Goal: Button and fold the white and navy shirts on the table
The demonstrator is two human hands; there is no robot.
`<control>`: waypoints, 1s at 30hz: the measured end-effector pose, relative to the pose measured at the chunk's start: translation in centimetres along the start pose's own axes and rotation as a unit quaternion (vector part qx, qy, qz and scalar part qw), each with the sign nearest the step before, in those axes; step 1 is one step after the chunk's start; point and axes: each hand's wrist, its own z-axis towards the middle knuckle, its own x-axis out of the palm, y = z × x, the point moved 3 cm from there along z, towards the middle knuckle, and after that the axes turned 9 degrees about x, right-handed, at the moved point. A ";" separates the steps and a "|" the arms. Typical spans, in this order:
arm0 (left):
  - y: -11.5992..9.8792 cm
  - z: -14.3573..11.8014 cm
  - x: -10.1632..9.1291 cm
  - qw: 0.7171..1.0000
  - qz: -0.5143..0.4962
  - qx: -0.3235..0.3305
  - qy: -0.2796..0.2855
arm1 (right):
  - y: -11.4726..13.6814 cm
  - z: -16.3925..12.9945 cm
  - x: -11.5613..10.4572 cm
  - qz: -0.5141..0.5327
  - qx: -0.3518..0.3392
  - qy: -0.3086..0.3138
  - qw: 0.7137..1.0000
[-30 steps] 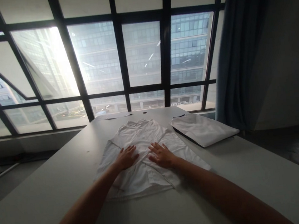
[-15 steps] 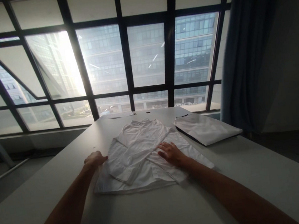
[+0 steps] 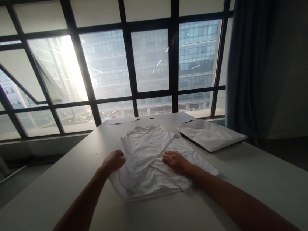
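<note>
Shirt: a white shirt (image 3: 150, 160) lay flat in the middle of the tabletop (image 3: 55, 201), nearer the far edge.
Left hand: the left hand (image 3: 114, 160) was closed on the shirt's left side, folding it inward.
Right hand: the right hand (image 3: 176, 162) lay open and flat on the cloth.
Handling: it looked light, soft and limp; the edges seemed the best place to hold.
Nearby: a flat white bag (image 3: 210, 134) lay toward the far right corner.

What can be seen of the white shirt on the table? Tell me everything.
The white shirt is thin, creased cloth, lying flat and partly folded on the grey table, collar end toward the window. Its left side is drawn inward over the body. The left hand grips that folded edge; the right hand presses flat on the right half. It lies apart from the white packet to its right.
</note>
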 end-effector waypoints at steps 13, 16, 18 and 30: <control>-9.9 -2.5 5.7 0.977 -0.122 0.170 0.049 | 0.4 -0.4 -0.6 0.010 -0.007 0.004 1.000; -10.0 -2.4 5.7 0.970 -0.162 0.173 0.048 | 0.3 -0.3 -0.5 0.002 -0.013 -0.002 1.000; -9.6 -2.1 5.8 0.964 -0.191 0.170 0.071 | 0.3 -0.3 -0.4 -0.005 -0.009 -0.006 1.000; -3.1 -0.2 8.7 0.960 0.007 0.268 0.080 | 1.0 -0.8 -0.8 -0.021 0.008 0.011 1.000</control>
